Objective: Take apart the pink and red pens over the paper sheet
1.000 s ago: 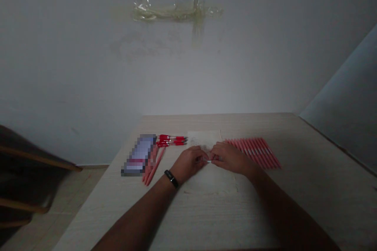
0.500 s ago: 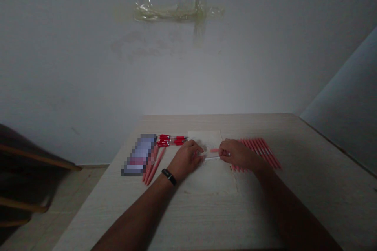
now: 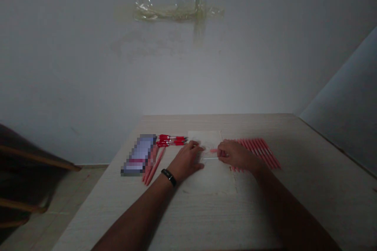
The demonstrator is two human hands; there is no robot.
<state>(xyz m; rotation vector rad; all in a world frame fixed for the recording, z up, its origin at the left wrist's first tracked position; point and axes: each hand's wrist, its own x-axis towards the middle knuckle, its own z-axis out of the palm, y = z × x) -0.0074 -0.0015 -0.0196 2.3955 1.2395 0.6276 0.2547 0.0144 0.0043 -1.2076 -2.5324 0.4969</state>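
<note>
Right hand grip clamped on thin white plastic rod; left hand open, resting on pale paper sheet. Risk: slackened pinch could drop rod.

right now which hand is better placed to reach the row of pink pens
Likely the right hand: it sits beside the pink pens, though it pinches a white tube; the left hand rests farther off on the paper.

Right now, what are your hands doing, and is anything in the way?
Right hand pinching a thin white stick. Left hand on a paper sheet. Row of pink pens beside the right hand, not blocking.
</note>
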